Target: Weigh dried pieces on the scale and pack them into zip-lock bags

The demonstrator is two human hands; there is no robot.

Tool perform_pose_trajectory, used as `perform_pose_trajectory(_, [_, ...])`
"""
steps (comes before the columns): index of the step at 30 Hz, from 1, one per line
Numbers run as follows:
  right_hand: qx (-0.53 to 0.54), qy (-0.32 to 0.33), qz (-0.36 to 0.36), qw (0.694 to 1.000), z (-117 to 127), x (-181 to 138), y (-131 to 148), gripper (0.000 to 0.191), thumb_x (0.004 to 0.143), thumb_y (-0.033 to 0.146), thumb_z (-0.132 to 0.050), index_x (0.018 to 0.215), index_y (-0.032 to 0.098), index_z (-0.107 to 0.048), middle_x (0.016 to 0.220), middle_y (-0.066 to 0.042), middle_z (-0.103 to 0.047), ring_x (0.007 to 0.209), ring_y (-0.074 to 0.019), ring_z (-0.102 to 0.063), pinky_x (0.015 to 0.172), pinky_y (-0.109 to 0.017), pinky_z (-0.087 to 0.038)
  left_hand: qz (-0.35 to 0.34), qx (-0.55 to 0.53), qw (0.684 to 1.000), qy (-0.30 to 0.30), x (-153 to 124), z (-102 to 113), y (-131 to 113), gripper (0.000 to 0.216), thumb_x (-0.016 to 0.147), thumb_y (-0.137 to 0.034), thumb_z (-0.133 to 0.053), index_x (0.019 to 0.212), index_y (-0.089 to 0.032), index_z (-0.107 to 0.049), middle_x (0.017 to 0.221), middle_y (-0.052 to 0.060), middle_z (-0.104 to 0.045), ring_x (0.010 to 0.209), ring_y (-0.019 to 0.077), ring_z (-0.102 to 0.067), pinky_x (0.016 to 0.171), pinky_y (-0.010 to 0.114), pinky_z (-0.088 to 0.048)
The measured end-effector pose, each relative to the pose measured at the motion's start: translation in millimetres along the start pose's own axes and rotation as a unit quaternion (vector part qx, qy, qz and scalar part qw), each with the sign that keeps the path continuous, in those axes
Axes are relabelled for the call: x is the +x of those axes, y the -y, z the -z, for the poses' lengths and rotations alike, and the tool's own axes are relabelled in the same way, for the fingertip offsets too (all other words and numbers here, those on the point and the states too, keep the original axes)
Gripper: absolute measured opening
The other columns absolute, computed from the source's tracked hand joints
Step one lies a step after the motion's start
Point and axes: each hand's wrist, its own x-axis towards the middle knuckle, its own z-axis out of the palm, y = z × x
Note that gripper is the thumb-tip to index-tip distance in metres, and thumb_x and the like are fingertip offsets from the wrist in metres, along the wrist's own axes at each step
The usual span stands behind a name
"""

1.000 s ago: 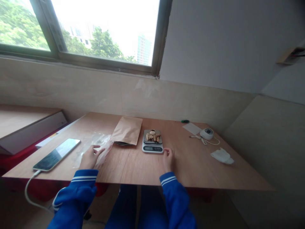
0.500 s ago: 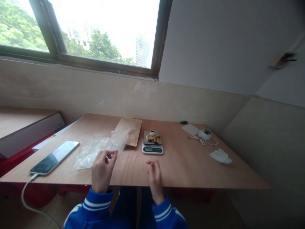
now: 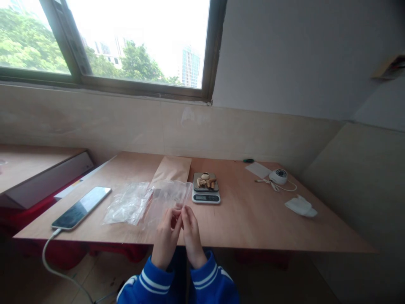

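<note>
My left hand [image 3: 166, 240] and my right hand [image 3: 191, 237] are raised together in front of me over the table's near edge. Both pinch the lower edge of one clear plastic bag [image 3: 167, 197], which hangs up between them, see-through and limp. Left of it a pile of more clear plastic bags [image 3: 126, 204] lies on the wooden table [image 3: 253, 219]. Behind the held bag lies a flat brown paper pouch [image 3: 172, 169]. A small digital kitchen scale [image 3: 206, 194] stands to the right of it, with pale brown food pieces [image 3: 206, 181] on its plate.
A phone [image 3: 81, 207] lies on the table's left with a white cable running off the edge. At the right back are a white paper slip [image 3: 258, 169], a small round white device [image 3: 278, 175] with a cord, and a crumpled tissue [image 3: 300, 207]. A window runs above the wall.
My left hand lifted one clear bag off the pile and brought it toward the middle. My right hand left the spot beside the scale and joined the left on the bag.
</note>
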Motion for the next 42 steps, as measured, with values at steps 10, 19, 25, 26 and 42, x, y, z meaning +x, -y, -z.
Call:
perform_pose_trajectory(10, [0.001, -0.054, 0.009, 0.999, 32, -4, 5, 0.028, 0.078, 0.044, -0.065, 0.086, 0.017, -0.064, 0.077, -0.002, -0.065, 0.067, -0.0140, -0.059, 0.067, -0.028, -0.049, 0.009, 0.001, 0.999, -0.043, 6, 16, 0, 0.023, 0.083, -0.044, -0.052, 0.081, -0.022, -0.056, 0.068, -0.001, -0.059, 0.062, 0.0130, -0.059, 0.060, 0.025, -0.050])
perform_pose_trajectory(19, [-0.046, -0.180, 0.045, 0.981, 79, -17, 33, 0.031, 0.076, 0.047, -0.066, 0.083, 0.017, -0.063, 0.068, 0.001, -0.058, 0.060, -0.0111, -0.050, 0.059, -0.024, -0.044, 0.032, 0.265, 0.953, -0.141, 49, 56, 41, 0.035, 0.086, -0.048, -0.041, 0.091, -0.018, -0.060, 0.083, 0.005, -0.057, 0.061, 0.0155, -0.054, 0.061, 0.031, -0.047])
perform_pose_trajectory(25, [-0.135, -0.219, 0.063, 0.964, 78, -21, 46, 0.034, 0.073, 0.048, -0.067, 0.086, 0.017, -0.062, 0.070, -0.001, -0.061, 0.065, -0.0138, -0.057, 0.061, -0.025, -0.047, -0.046, 0.132, 0.990, -0.038, 19, 5, 34, 0.031, 0.088, -0.039, -0.042, 0.108, -0.019, -0.054, 0.101, 0.009, -0.058, 0.090, 0.0226, -0.060, 0.079, 0.040, -0.051])
perform_pose_trajectory(26, [-0.148, -0.218, 0.061, 0.963, 75, -22, 47, 0.034, 0.073, 0.048, -0.067, 0.085, 0.017, -0.062, 0.072, -0.002, -0.063, 0.067, -0.0149, -0.059, 0.062, -0.026, -0.048, -0.065, 0.082, 0.994, 0.018, 12, -3, 25, 0.029, 0.089, -0.035, -0.041, 0.111, -0.020, -0.052, 0.099, 0.008, -0.058, 0.087, 0.0196, -0.060, 0.076, 0.036, -0.052])
perform_pose_trajectory(42, [-0.171, -0.228, 0.057, 0.957, 78, -14, 38, 0.037, 0.074, 0.048, -0.065, 0.090, 0.015, -0.063, 0.071, -0.003, -0.063, 0.057, -0.0134, -0.056, 0.055, -0.026, -0.049, -0.089, -0.059, 0.989, -0.099, 3, -35, 10, 0.016, 0.083, -0.021, -0.051, 0.068, -0.018, -0.047, 0.057, -0.006, -0.047, 0.050, 0.0069, -0.046, 0.050, 0.018, -0.041])
